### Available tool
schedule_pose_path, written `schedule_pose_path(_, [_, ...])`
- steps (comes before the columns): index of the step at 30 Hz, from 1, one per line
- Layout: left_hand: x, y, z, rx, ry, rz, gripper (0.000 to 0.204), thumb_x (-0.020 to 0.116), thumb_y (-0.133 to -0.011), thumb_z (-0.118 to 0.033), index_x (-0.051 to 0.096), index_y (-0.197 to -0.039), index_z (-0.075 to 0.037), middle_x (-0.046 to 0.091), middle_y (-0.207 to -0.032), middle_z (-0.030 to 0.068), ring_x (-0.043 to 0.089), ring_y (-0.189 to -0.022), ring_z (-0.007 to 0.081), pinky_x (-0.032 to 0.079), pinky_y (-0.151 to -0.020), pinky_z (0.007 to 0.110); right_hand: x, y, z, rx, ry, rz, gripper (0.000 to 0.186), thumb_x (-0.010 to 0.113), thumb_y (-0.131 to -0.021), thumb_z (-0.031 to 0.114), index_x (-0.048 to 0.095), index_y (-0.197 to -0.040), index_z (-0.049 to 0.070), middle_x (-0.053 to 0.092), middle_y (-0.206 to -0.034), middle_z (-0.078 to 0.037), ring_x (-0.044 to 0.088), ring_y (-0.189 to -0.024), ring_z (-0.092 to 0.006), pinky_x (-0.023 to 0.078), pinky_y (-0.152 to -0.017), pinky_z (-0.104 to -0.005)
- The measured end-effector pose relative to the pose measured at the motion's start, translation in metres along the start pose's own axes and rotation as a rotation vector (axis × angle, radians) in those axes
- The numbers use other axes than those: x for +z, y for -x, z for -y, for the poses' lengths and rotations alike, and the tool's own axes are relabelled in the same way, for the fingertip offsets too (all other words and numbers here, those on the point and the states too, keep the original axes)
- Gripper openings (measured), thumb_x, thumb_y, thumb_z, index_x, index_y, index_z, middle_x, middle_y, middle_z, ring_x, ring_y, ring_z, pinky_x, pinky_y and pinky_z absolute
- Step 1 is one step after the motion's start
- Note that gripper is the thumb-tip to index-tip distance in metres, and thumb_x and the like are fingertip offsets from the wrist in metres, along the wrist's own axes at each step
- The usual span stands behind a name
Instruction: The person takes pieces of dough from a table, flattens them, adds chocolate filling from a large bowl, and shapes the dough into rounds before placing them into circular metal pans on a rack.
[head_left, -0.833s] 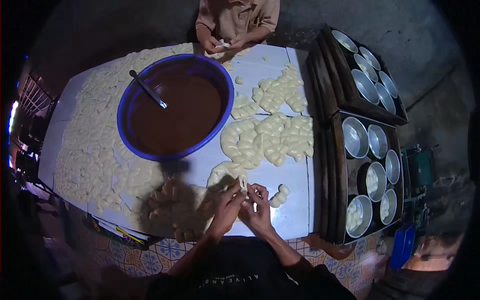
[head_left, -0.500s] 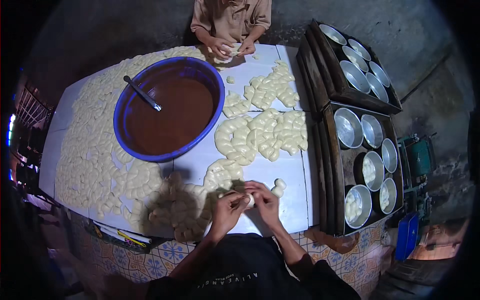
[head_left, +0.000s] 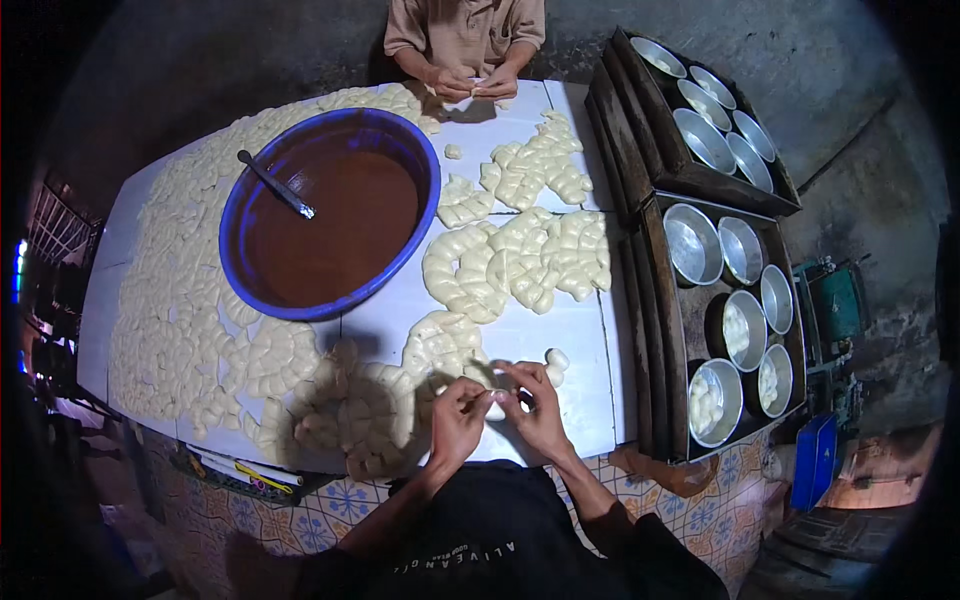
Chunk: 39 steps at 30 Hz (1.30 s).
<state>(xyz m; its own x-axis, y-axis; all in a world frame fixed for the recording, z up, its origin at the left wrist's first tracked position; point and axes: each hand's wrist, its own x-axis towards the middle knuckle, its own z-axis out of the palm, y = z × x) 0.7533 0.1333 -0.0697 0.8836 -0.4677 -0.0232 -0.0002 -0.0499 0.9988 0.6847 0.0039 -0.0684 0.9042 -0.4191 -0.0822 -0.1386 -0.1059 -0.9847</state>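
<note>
Close to the table's front edge, both my hands meet at one small piece of pale dough (head_left: 495,411). My left hand (head_left: 456,422) is closed, its thumb and fingers pinching the dough's left side. My right hand (head_left: 537,412) grips it from the other side with the thumb, while its forefinger is raised away. Just beyond my right hand lie small dough balls (head_left: 556,362). Left of and beyond my hands, a cluster of dough pieces (head_left: 442,345) rests on the white table (head_left: 520,345).
A blue basin (head_left: 229,262) of brown filling holds a spoon (head_left: 275,184). Many dough pieces (head_left: 170,330) cover the table's left side. On the right, stacked wooden trays (head_left: 650,400) bear round metal tins (head_left: 690,245), some with dough balls. Opposite, a co-worker's hands (head_left: 470,86) work dough.
My right forefinger has lifted and spread from the dough, which shows more between my hands. The co-worker's hands have drawn together, and the larger dough piece there no longer shows. The view has shifted slightly.
</note>
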Motion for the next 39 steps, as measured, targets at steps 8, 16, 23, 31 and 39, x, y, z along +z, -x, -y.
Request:
schedule_pose_path(8, [-0.004, -0.002, -0.013, 0.069, 0.683, 0.193, 0.062, 0.052, -0.093, -0.016, 0.019, -0.145, -0.008, 0.046, -0.122, 0.0181, 0.053, -0.116, 0.0292, 0.037, -0.103, 0.044, -0.047, -0.026, -0.005, -0.031, 0.032, 0.545, 0.062, 0.061, -0.084, 0.002, 0.037, -0.141, 0.004, 0.052, -0.130, -0.012, 0.061, -0.105, -0.0238, 0.047, -0.091, -0.0348])
schedule_pose_path(16, [-0.028, -0.021, -0.005, -0.079, 0.507, -0.160, 0.042, 0.038, -0.099, -0.034, 0.040, -0.128, -0.004, 0.057, -0.113, 0.0156, 0.057, -0.107, 0.0263, 0.043, -0.092, 0.038, -0.070, -0.088, -0.035, -0.205, 0.484, 0.307, 0.064, 0.070, -0.068, 0.005, 0.049, -0.128, 0.006, 0.063, -0.099, -0.012, 0.061, -0.094, -0.0303, 0.048, -0.083, -0.0409])
schedule_pose_path(23, [-0.016, -0.013, 0.002, -0.243, 0.554, -0.048, 0.038, 0.038, -0.101, -0.031, 0.052, -0.113, 0.002, 0.064, -0.092, 0.0133, 0.064, -0.085, 0.0214, 0.048, -0.081, 0.031, -0.054, -0.150, -0.053, -0.163, 0.619, -0.331, 0.031, 0.070, -0.070, 0.008, 0.058, -0.097, 0.000, 0.063, -0.083, -0.016, 0.061, -0.076, -0.0307, 0.048, -0.072, -0.0382])
schedule_pose_path(31, [-0.020, -0.007, 0.007, -0.201, 0.510, 0.068, 0.036, 0.038, -0.101, -0.020, 0.049, -0.120, 0.008, 0.062, -0.100, 0.0166, 0.063, -0.093, 0.0242, 0.051, -0.085, 0.034, -0.034, -0.028, 0.021, -0.139, -0.332, 0.138, 0.022, 0.071, -0.078, 0.004, 0.065, -0.099, 0.002, 0.055, -0.111, -0.010, 0.054, -0.095, -0.0113, 0.046, -0.074, -0.0229])
schedule_pose_path(39, [0.010, 0.001, -0.021, 0.017, 0.325, -0.046, 0.024, 0.065, -0.089, -0.008, 0.064, -0.110, 0.005, 0.060, -0.097, 0.0013, 0.053, -0.082, 0.0061, 0.044, -0.071, 0.022, 0.015, -0.007, 0.042, -0.214, -0.008, -0.189, 0.023, 0.062, -0.086, -0.002, 0.064, -0.108, -0.003, 0.058, -0.093, -0.006, 0.055, -0.085, -0.0127, 0.046, -0.076, -0.0238])
